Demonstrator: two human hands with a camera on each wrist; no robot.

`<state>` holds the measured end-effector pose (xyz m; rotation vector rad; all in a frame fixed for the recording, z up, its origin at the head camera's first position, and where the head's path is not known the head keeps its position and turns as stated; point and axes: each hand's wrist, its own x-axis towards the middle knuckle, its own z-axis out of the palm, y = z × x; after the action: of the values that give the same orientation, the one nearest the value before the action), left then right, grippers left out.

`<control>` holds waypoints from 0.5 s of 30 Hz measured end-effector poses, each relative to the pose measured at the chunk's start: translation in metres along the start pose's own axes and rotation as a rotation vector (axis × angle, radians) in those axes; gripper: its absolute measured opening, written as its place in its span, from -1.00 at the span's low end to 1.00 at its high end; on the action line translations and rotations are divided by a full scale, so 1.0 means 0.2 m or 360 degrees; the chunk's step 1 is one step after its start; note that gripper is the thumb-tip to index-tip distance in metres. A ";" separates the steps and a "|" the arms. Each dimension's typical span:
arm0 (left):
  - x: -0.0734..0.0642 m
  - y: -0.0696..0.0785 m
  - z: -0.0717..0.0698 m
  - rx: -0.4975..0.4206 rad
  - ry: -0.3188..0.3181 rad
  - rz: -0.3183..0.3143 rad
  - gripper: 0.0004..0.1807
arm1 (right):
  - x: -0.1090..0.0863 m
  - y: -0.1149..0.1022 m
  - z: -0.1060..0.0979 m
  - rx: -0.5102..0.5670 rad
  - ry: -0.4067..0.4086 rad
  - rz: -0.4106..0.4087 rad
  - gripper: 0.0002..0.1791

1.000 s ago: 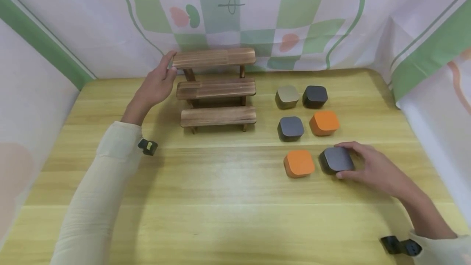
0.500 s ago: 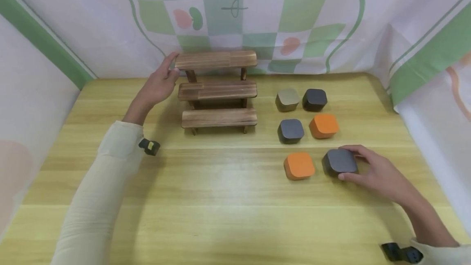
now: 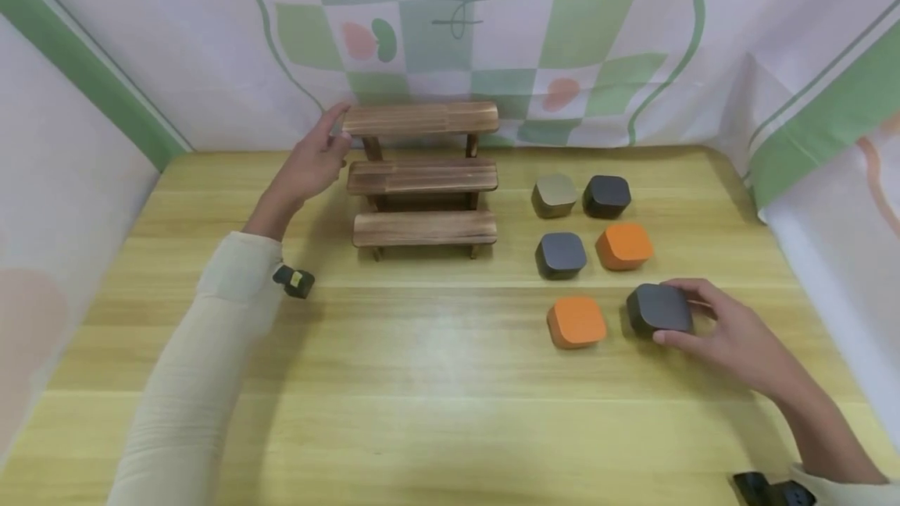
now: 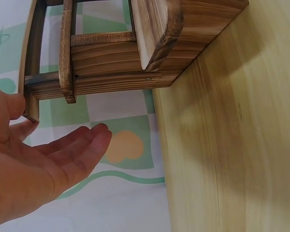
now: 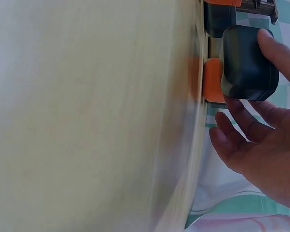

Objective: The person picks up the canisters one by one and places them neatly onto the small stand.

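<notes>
A three-tier wooden stand (image 3: 424, 176) rises in steps at the back of the table. At the left end of its top plank, my left hand (image 3: 316, 162) pinches the plank between thumb and index finger. In the left wrist view the other fingers (image 4: 82, 147) reach out below the plank. My right hand (image 3: 731, 342) grips a dark grey rounded block (image 3: 659, 308) by its sides, thumb nearest me. The right wrist view shows this block (image 5: 249, 63) held off the tabletop. Left of it sits an orange block (image 3: 576, 322).
Behind the held block stand another orange block (image 3: 624, 246), a grey block (image 3: 560, 255), a khaki block (image 3: 555, 195) and a black block (image 3: 607, 196). A patterned cloth (image 3: 506, 37) hangs along the back edge of the wooden table (image 3: 422, 412).
The held grey block has shifted slightly right, away from the front orange block, with my right hand. My left hand stays at the top plank. The head view has tilted a little.
</notes>
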<state>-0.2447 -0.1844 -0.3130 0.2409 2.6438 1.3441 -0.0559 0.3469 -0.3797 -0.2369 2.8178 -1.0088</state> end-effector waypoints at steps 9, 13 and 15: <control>-0.01 0.02 0.00 -0.0107 -0.0020 -0.0002 -0.37 | -0.01 -0.05 -0.01 0.0031 0.0021 -0.0054 -0.26; -0.01 0.02 -0.01 -0.0125 -0.0040 -0.0012 -0.37 | 0.00 -0.07 -0.01 0.0023 0.0032 -0.0088 -0.26; -0.01 0.02 -0.02 -0.0134 -0.0047 -0.0020 -0.37 | 0.00 -0.09 -0.02 0.0021 0.0033 -0.0105 -0.26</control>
<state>-0.2426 -0.1855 -0.3082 0.2312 2.5538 1.4327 -0.0555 0.3355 -0.3659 -0.3221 2.8381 -1.0492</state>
